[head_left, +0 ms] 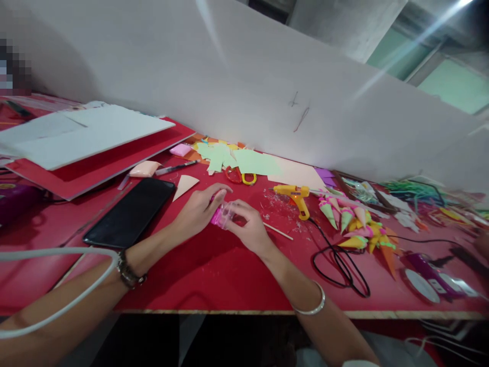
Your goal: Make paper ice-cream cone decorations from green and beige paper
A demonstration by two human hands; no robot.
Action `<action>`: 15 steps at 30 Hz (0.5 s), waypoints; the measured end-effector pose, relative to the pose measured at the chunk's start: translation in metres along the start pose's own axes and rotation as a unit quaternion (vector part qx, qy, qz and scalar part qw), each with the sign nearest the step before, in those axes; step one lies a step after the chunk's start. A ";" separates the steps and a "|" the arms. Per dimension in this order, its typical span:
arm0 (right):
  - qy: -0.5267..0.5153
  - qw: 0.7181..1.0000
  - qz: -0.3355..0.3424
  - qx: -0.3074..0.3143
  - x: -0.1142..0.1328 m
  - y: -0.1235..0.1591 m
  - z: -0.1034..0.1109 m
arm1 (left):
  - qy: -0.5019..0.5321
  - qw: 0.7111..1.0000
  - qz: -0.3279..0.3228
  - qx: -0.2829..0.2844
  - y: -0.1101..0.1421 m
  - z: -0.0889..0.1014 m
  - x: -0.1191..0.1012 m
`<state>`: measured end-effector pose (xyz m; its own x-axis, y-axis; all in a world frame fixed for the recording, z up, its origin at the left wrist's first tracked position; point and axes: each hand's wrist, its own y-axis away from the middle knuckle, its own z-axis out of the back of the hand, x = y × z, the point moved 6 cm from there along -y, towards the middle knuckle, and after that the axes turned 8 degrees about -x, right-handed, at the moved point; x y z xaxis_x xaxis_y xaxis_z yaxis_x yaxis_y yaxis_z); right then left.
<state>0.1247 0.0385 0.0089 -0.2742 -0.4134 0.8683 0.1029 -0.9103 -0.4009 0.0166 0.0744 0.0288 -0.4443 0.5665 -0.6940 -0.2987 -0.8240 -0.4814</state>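
Over the red tabletop, my two hands meet around a small bright pink packet in clear plastic. My left hand is closed on its left side, thumb and fingers pressed to it. From the right, my right hand pinches the clear plastic end. The fingers partly cover the packet, so its full shape is hidden. A thin wooden stick lies just right of my right hand. Beyond my hands are scissors with red and yellow handles and a cream paper piece.
A black phone lies left, near stacked white boards. At right are a yellow glue gun with its looped black cord, several small paper cones and a purple tape dispenser. Green paper lies behind.
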 end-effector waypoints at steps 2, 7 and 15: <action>-0.005 1.000 -0.017 0.014 -0.003 0.001 -0.002 | -0.005 1.000 -0.004 0.001 0.001 -0.001 -0.001; -0.012 0.999 -0.035 0.029 -0.008 0.002 -0.005 | -0.033 0.999 -0.019 0.010 0.003 -0.001 -0.002; 0.002 0.996 0.023 0.083 0.004 0.004 -0.008 | -0.049 0.997 -0.005 0.053 0.003 -0.006 -0.002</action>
<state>0.1163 0.0333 0.0087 -0.2684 -0.4557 0.8487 0.2720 -0.8810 -0.3871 0.0211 0.0709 0.0254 -0.5202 0.5759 -0.6307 -0.3895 -0.8172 -0.4249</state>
